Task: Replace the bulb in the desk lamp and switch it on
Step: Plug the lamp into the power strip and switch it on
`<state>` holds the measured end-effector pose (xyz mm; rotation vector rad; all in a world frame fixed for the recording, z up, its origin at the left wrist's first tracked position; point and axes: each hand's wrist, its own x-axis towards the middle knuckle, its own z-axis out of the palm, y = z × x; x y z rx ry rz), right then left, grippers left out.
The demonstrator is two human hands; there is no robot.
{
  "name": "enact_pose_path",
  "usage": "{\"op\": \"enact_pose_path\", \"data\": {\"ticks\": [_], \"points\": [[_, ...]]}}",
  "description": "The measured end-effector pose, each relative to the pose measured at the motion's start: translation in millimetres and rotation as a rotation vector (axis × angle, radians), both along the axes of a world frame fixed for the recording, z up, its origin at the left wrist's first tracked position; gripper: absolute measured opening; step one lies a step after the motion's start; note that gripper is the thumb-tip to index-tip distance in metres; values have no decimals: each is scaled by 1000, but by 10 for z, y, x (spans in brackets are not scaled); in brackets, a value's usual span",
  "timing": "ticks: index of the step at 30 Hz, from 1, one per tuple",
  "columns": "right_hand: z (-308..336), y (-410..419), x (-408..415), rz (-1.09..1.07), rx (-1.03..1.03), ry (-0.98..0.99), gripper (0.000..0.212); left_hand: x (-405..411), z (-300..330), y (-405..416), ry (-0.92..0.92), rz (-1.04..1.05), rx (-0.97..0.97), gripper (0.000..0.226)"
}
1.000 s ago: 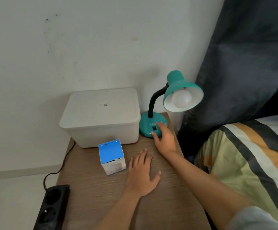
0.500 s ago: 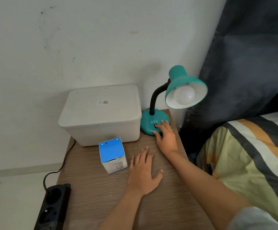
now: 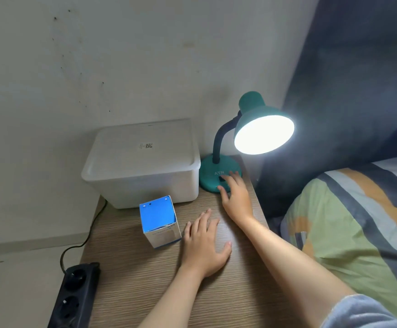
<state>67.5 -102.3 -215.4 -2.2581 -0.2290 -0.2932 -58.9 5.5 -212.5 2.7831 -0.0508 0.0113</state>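
At centre right of the frame the desk lamp point(image 3: 251, 138), dark a moment ago, now glows, so the task looks done; right hand point(image 3: 236, 195) rests open-fingered on its base switch, left hand point(image 3: 204, 245) lies flat and empty on the table point(image 3: 145, 292).

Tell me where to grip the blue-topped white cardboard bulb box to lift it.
Take the blue-topped white cardboard bulb box from above, grip across its two upright side walls. It stands upright and apart from the white plastic bin; the left hand rests flat beside it.
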Motion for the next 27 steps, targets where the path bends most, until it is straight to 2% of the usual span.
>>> {"op": "enact_pose_path", "data": {"ticks": [27], "points": [[6,44,-23,-35,-128,-22,36,-10,16,-4,-31,2,-17,68]]}}
